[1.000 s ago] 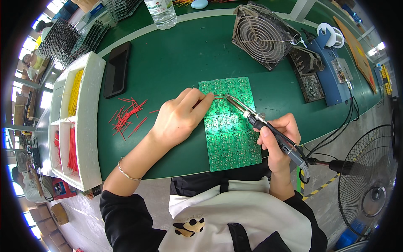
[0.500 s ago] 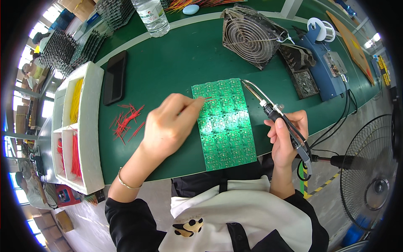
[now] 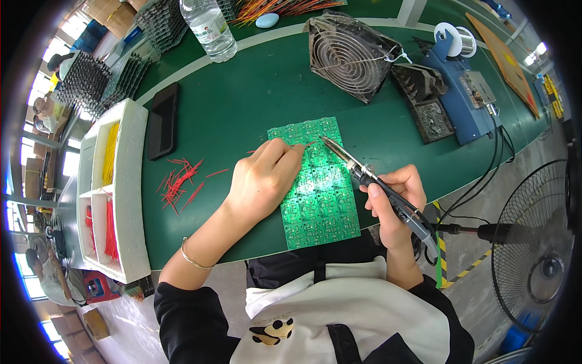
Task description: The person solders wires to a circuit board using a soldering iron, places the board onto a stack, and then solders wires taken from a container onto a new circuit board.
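Note:
A green circuit board panel [image 3: 321, 212], made up of many small repeated boards, lies at the table's front edge. My left hand [image 3: 262, 182] rests over its left side, fingers closed in a pinch on a thin red wire [image 3: 310, 144] whose end reaches onto the upper part of the panel. Wrapped in my right hand [image 3: 397, 197] is a soldering iron [image 3: 365, 174] with a curved metal feed tube alongside. Its tip is over the panel's upper part, close to the wire's end; contact cannot be made out. Short red wires [image 3: 180, 185] lie scattered left of my left hand.
A white divided foam box [image 3: 133, 242] with yellow and red wires stands at left, beside a black phone [image 3: 163, 121]. Behind are a water bottle [image 3: 209, 33] and a grimy fan [image 3: 348, 57]. A blue solder feeder [image 3: 464, 91] with a spool sits at right, cables trailing.
The soldering iron's tip has come left, from the panel's far right corner to near the red wire's end. My left hand has shifted slightly right and nearer me along the panel.

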`<state>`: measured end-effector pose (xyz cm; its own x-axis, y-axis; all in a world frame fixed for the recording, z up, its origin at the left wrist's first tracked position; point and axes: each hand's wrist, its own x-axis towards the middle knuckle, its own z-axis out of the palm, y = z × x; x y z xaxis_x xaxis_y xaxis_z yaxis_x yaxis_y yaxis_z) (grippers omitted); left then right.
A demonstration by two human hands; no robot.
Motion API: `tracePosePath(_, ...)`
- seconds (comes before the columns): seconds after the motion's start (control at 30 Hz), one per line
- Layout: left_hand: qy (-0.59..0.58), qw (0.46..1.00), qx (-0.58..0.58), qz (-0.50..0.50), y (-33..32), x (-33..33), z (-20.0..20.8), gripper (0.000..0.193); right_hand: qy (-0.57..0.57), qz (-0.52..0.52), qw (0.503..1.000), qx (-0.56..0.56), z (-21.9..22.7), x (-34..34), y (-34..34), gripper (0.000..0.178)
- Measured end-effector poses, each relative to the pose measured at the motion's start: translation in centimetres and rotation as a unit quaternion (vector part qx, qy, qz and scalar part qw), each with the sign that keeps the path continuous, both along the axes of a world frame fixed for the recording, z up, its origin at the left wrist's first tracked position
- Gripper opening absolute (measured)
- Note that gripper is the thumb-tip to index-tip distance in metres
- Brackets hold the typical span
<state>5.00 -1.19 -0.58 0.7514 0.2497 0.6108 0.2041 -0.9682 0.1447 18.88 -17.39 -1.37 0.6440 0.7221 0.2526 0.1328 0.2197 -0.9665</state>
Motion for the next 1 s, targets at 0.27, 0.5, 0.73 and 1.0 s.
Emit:
tracePosePath(0.27,0.006,1.0,-0.021,0.009,0.0,-0.06,-0.13,0.019,-0.012,0.019,1.0,-0.022,-0.08,0.05,0.04,0.018)
tracePosePath(0.5,-0.004,1.0,-0.025,0.007,0.12,-0.04,-0.24,0.018,-0.02,0.022,0.999,-0.022,-0.32,0.09,0.09,0.02)
tracePosePath(0.73,-0.017,1.0,0.005,-0.008,0.51,0.12,-0.26,0.017,-0.023,0.026,0.999,-0.029,-0.16,0.11,0.11,0.02)
tracePosePath(1.0,0.003,0.999,-0.044,0.023,0.07,0.07,-0.24,0.016,-0.037,0.026,0.999,-0.027,-0.23,0.05,0.08,0.02)
